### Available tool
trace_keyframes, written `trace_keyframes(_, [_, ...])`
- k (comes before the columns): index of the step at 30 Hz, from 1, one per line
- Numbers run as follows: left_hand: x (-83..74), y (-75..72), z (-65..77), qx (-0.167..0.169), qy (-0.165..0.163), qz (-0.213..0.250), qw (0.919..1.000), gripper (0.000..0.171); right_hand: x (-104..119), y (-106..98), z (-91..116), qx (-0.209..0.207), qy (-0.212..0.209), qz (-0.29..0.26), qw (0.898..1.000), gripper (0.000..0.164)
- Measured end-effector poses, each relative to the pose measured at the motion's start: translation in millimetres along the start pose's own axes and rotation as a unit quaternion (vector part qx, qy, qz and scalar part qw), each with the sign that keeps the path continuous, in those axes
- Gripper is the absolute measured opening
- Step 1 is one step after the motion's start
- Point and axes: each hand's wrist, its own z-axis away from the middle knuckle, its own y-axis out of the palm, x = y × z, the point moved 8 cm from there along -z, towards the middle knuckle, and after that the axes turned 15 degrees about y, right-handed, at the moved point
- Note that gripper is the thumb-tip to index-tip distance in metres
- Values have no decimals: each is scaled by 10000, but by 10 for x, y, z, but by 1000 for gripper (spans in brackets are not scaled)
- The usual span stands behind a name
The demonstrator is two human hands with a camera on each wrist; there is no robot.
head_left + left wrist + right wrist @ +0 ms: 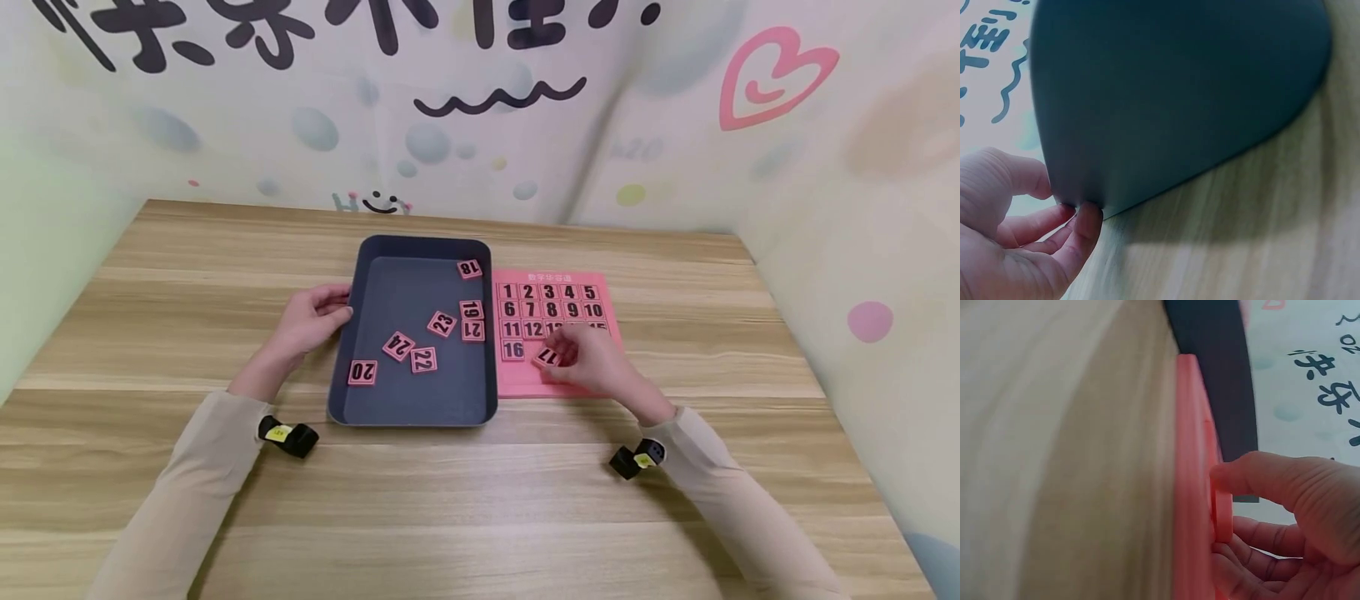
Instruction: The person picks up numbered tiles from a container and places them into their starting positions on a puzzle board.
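Note:
The left hand [311,321] is at the left side of a dark grey tray [457,404]. In the left wrist view, its fingertips [1089,215] touch the tray's outer wall [1179,94]. The right hand [588,358] pinches a pink number tile marked 17 [546,357] between thumb and fingers. That tile is turned askew over the pink number board [517,383], right of tile 16 [513,350]. In the right wrist view the tile [1224,515] is edge-on, close to the board's face [1188,487]. Rows from 1 onward fill the board's upper part; the hand partly covers some.
Several loose tiles lie in the tray, among them 20 [362,372], 23 [442,323] and 18 [469,268]. The board lies against the tray's right side. Both are on a wooden table [450,517] before a printed wall cloth [300,175].

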Motion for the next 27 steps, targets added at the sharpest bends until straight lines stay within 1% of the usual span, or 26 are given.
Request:
trace_keyframes(7, [5, 9, 9, -16, -35, 36, 10000, 43, -15, 16, 20, -159, -184, 215, 9995, 34])
trace_keyframes(9, [3, 8, 9, -14, -44, 19, 10000, 43, -16, 16, 27, -225, -141, 256, 9993, 32])
trace_keyframes(13, [-4, 3, 5, -20, -66, -19, 10000, 43, -25, 13, 27, -301, 94, 358, 9989, 34])
trace_keyframes(16, [6, 3, 1, -21, -128, 3, 9999, 43, -38, 18, 20, -97, 180, 416, 9989, 35])
trace_keyframes(20, [23, 2, -8, -23, -173, 26, 9998, 43, -46, 16, 28, 328, 162, 396, 9985, 29])
trace_keyframes(22, [27, -2, -8, -27, -171, 33, 9998, 43, -50, 15, 29, 462, 189, 367, 9981, 27])
trace_keyframes(27, [25, -1, -4, -15, -169, 18, 9999, 43, -71, 20, -2, 356, 505, 424, 9972, 25])
